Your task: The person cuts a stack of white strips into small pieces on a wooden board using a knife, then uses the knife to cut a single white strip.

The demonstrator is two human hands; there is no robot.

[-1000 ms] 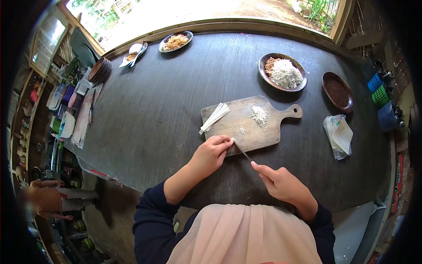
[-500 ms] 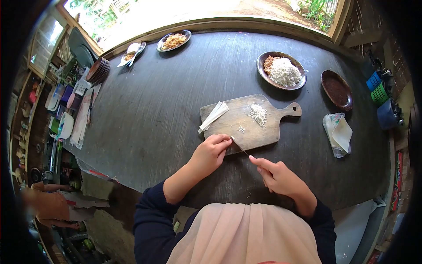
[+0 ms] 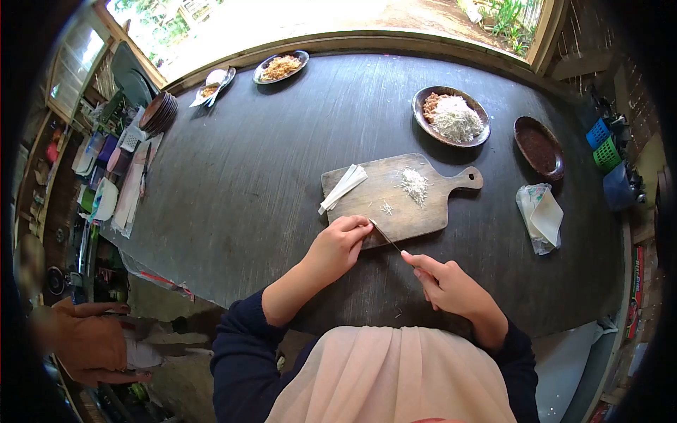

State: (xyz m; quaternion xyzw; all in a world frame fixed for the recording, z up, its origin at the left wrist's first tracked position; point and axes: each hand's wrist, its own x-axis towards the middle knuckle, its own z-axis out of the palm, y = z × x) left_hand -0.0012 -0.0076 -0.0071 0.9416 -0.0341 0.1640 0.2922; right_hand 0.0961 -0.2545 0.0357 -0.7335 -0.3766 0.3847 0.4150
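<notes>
My right hand (image 3: pixel 444 284) is closed around the handle of a thin knife (image 3: pixel 387 236). Its blade reaches the near edge of a wooden cutting board (image 3: pixel 423 220). At the blade's tip, my left hand (image 3: pixel 341 245) is closed with its fingertips pinched on a small white piece, mostly hidden, that resembles the strips on the board. Several long white strips (image 3: pixel 344 187) lie at the board's left end. A heap of fine white slivers (image 3: pixel 413 185) sits near the handle side, with a few loose slivers (image 3: pixel 386 208) between the heap and my left hand.
Farther back stands a bowl (image 3: pixel 423 130) of white shreds and brownish food. To the right are a dark oval dish (image 3: pixel 539 148) and a plastic packet (image 3: pixel 541 218). Plates of food (image 3: pixel 281 68) and stacked brown dishes (image 3: pixel 158 113) stand back left. Another person (image 3: pixel 92 338) is lower left.
My hands, the knife and the food on the board look almost unchanged. The other person at the lower left has shifted posture, and the view has tilted very slightly.
</notes>
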